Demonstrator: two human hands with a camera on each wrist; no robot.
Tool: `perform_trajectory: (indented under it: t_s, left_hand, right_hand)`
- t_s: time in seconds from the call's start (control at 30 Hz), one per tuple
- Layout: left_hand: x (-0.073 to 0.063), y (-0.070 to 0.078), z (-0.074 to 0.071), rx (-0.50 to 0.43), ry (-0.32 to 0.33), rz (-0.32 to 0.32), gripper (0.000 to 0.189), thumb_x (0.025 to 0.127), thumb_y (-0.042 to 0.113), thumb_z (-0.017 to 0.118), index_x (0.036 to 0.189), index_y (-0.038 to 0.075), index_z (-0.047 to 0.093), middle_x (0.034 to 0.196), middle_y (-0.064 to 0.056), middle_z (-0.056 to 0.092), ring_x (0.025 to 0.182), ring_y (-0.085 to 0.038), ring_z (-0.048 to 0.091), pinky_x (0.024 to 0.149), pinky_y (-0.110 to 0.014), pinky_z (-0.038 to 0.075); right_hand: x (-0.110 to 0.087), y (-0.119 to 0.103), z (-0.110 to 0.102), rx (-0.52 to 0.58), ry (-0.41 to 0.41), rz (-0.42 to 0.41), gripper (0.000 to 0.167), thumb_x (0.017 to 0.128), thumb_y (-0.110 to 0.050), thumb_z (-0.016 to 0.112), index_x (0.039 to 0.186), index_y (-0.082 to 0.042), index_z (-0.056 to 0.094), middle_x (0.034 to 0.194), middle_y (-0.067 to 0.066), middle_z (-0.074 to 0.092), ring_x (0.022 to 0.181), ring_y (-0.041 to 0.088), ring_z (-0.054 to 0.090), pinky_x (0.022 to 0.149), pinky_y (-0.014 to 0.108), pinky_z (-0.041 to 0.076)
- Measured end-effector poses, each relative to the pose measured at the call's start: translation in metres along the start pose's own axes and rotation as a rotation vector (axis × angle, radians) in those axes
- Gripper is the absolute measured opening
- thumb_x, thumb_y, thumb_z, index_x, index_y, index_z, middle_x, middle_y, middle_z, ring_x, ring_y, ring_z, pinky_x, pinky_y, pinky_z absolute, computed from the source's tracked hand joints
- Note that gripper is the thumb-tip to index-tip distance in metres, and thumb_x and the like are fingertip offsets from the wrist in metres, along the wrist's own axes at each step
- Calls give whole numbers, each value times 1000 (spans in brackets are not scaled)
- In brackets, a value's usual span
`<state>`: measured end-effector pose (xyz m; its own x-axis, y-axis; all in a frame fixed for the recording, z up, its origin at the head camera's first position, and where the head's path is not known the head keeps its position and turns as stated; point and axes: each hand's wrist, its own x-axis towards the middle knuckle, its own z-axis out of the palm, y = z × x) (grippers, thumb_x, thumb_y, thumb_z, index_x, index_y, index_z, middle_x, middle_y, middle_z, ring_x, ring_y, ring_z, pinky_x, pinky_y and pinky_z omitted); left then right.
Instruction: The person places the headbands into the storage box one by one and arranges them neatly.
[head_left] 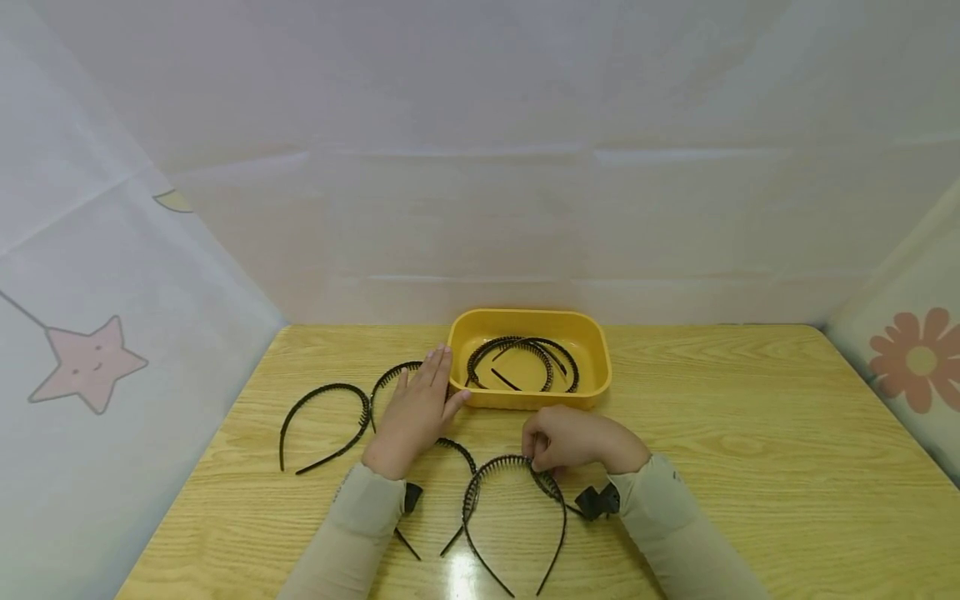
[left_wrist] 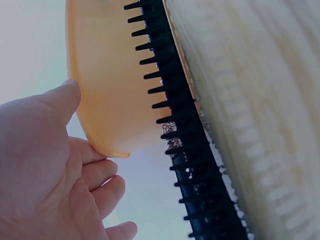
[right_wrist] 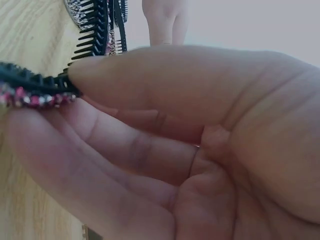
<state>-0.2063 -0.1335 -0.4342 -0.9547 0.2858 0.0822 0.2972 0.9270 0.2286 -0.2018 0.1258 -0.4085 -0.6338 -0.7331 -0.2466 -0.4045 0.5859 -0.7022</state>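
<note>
My left hand [head_left: 416,412] lies along the left end of a yellow plastic bin [head_left: 528,400], its fingers straight against the wall and the thumb at the front rim. Between the thumb and fingers of my right hand [head_left: 581,440], in front of the bin, is a black toothed headband [head_left: 551,485]. Pink and clear stones line this headband's band [right_wrist: 40,97] in the right wrist view. Just left of it lies another toothed headband [head_left: 507,460], partly overlapping. Inside the bin, several black headbands [head_left: 547,379] rest in a tangle.
More headbands lie on the wooden table [head_left: 750,467]: one at the far left [head_left: 330,387], one partly behind my left hand [head_left: 386,379], and one by my left wrist [head_left: 467,454]. A pale cloth wall [head_left: 525,208] stands behind the table.
</note>
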Motion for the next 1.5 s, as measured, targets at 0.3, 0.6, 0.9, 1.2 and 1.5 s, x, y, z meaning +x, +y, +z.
perform_trajectory:
  t_s: [0.3,0.6,0.9,1.2,1.5]
  left_hand:
    - [0,1,-1,-15,-3,0,77,108,49,42,162,2,14,168,-15,14,154,-31,17,120,-62,18]
    - [1,0,-1,-20,-4,3,77,108,50,41,162,2,13,168,-15,13,154,-31,17,121,-62,17]
    - [1,-1,1,-25,-1,3,77,108,49,41,162,2,13,168,-15,12,154,-31,17,121,-62,16]
    - [0,-1,0,-28,4,0,77,108,49,42,162,2,14,168,-15,13,154,-31,17,121,-62,17]
    - [0,0,0,-30,6,1,77,108,48,44,162,1,15,168,-15,14,153,-31,18,120,-62,18]
  right_hand:
    - [-3,2,-4,58,2,-22,11,87,9,68,90,-2,70,73,0,66,59,21,66,56,31,58]
    - [-9,4,-13,92,25,-9,13,91,7,61,99,2,71,81,4,69,67,17,67,60,36,61]
    - [-20,4,-27,106,80,-18,11,96,1,62,102,0,72,86,11,70,67,18,68,63,41,61]
    - [-34,8,-42,121,148,-26,13,100,-5,63,108,2,70,84,7,70,67,28,68,66,48,60]
    - [-41,12,-50,190,246,5,19,101,-6,61,115,5,68,94,11,71,73,31,69,70,50,60]
